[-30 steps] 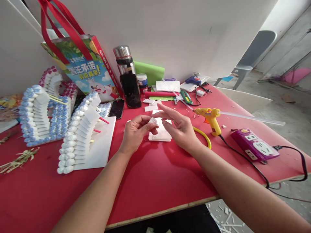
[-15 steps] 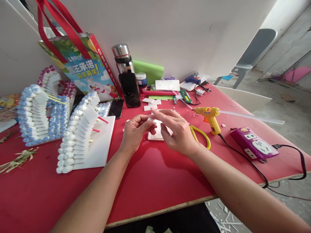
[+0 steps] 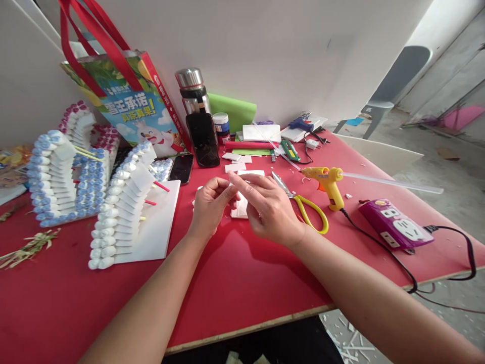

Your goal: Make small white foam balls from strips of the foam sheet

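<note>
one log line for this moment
left hand: over red table, hold unclear | right hand: beside left hand | scissors: near glue gun

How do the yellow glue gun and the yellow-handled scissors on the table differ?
The glue gun has a clear stick jutting from its back; the scissors have none. The scissors' metal blades point away from the person, while the glue gun's nozzle points left. The scissors lie closer to the right hand than the glue gun does. Both are partly yellow and rest on the red table.
</note>
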A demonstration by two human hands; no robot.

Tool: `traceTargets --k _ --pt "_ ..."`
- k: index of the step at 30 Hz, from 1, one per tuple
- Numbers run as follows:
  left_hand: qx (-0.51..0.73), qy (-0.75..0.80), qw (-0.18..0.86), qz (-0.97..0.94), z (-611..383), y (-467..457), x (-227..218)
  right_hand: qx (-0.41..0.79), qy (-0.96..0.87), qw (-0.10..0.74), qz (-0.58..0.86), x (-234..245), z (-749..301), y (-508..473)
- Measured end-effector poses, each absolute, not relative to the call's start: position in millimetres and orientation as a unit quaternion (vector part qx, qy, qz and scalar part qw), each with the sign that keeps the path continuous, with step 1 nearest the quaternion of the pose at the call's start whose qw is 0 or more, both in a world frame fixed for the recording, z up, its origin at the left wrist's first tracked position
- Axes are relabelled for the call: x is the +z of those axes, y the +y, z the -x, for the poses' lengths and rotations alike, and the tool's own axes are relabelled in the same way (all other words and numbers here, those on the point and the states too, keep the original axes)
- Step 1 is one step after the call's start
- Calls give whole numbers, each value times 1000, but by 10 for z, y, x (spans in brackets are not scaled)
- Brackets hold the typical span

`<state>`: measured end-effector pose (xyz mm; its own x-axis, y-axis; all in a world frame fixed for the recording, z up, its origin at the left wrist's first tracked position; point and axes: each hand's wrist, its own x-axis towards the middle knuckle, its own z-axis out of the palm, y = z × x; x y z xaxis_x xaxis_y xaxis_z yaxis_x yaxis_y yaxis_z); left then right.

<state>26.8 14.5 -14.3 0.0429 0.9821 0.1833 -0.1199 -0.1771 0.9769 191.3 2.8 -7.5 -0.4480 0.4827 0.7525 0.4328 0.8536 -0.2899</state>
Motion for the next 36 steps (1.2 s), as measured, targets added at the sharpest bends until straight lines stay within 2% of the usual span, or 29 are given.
traceTargets --k 24,36 --pt "560 410 475 -541 -268 150 -214 29 -838 469 279 -127 -1860 18" --pt "560 401 518 -508 -283 152 -234 41 -840 462 283 -147 -1854 36"
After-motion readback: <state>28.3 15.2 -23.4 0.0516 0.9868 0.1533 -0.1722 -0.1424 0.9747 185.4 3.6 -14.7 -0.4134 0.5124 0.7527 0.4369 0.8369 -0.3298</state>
